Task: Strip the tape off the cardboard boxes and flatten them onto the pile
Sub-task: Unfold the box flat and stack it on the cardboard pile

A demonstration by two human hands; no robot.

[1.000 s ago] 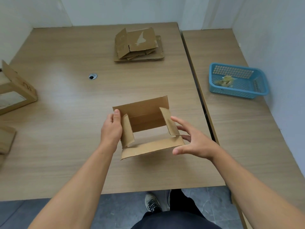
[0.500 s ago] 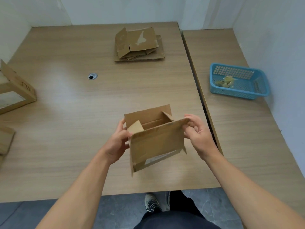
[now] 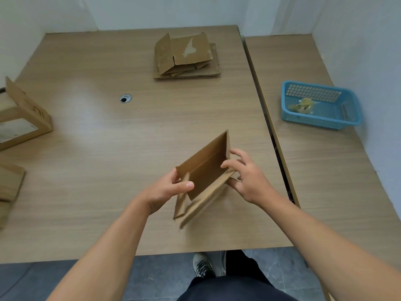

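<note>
The box [image 3: 206,172] is hanging partly collapsed just above the near edge of the bench [image 3: 104,153], tilted, its right corner pointing up and its blurred lower flaps drooping toward the bench top. The left hand [image 3: 165,190] is gripping the box's left end, thumb lying across the inner panel and fingers [image 3: 174,175] curling behind it. The right hand [image 3: 249,177] is pinching the right end, with its fingers [image 3: 233,164] spreading loosely over the panel and its thumb sitting under the edge.

The pile [image 3: 186,55] of flattened boxes is lying well apart at the far side of the bench. A cable hole [image 3: 125,98] is showing left of centre. More boxes [image 3: 23,118] are sitting at the left edge. On the adjoining bench [image 3: 325,181] to the right, a blue basket [image 3: 314,122] is holding crumpled tape [image 3: 302,105].
</note>
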